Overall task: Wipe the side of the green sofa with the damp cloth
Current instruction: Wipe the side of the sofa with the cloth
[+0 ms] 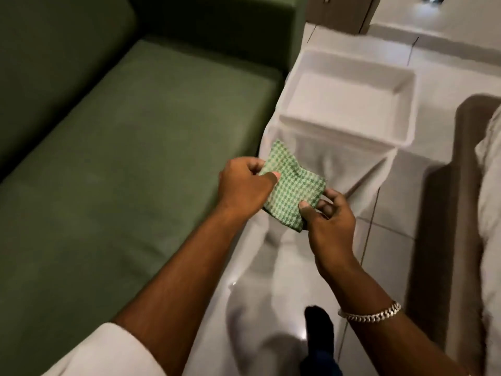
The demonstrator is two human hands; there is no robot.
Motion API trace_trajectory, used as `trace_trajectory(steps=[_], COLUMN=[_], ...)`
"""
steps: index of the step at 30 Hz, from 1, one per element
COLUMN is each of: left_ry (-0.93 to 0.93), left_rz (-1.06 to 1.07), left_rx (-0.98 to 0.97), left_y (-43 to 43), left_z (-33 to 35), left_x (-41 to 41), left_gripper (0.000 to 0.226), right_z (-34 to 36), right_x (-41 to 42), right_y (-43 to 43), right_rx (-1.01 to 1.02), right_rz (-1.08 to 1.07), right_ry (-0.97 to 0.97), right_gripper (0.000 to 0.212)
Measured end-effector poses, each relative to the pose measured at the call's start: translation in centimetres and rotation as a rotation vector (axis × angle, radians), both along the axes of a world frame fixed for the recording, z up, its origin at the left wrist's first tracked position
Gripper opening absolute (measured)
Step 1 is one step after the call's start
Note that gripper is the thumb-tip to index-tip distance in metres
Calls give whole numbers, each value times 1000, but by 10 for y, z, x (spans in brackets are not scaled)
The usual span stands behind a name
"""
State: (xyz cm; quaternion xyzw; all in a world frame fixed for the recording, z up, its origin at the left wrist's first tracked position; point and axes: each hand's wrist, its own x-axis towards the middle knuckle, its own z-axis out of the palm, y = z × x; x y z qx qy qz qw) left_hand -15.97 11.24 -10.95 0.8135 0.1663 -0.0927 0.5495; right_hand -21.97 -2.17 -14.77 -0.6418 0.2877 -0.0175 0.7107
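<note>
Bare forearms; a white rolled sleeve (108, 348) well back from the left hand (244, 185), a silver chain bracelet (370, 314) behind the right hand (330, 226).

Glossy pale floor tiles (390, 240) with light glare, a white sheet (339, 164) draped over a tray-shaped form (349, 104) beside the seating, brown wooden furniture (341, 12) at top edge, a tan bed frame (439, 240) at right.
</note>
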Motion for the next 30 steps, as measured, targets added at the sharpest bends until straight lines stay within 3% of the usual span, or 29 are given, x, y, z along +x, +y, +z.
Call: trace_trajectory(steps=[4, 9, 17, 20, 23, 27, 30], left_ry=[38, 62, 13, -76, -201, -488, -510], left_rz=[-73, -314, -707, -949, -1096, -1277, -1235], left_rx=[171, 591, 1239, 1443, 1493, 1645, 1788], left_y=[26, 48, 69, 75, 85, 105, 126], left_z=[-101, -207, -225, -227, -210, -176, -153], left_x=[-64, -96, -99, -101, -93, -81, -85], left_gripper=[21, 24, 25, 29, 35, 51, 61], right_z=[-114, -245, -333, -348, -348, -320, -306], right_x=[-64, -97, -85, -85, -77, -64, -64], right_y=[43, 95, 180, 194, 201, 217, 231], right_rx=[180, 311, 469, 233, -10, -57, -71], right_rz=[-34, -105, -17, 61, 87, 119, 101], right_ry=[183, 293, 245, 229, 31, -242, -173], right_gripper=[36, 42, 38, 29, 58, 68, 72])
